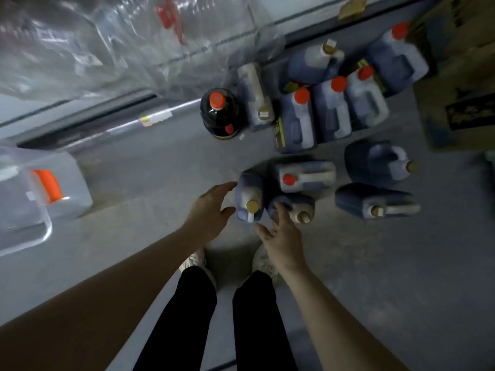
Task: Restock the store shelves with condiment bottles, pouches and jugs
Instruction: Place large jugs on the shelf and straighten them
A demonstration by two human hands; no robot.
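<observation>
Several dark jugs with red or gold caps stand and lie on the grey floor ahead of me. A gold-capped jug (249, 195) sits nearest, between my hands. My left hand (210, 210) hovers just left of it, fingers spread, holding nothing. My right hand (281, 234) reaches over a second gold-capped jug (297, 208), fingers spread; whether it touches the jug is unclear. A red-capped jug (308, 176) lies just behind these. A round dark bottle (220, 113) with a red cap stands farther back.
Crumpled clear plastic wrap (107, 44) covers the upper left. A clear jug with an orange cap (45, 187) lies at the left edge. Cardboard boxes (455, 84) stand at the right. My legs and shoes (195, 263) are below the hands. A shelf base rail (107, 121) runs diagonally.
</observation>
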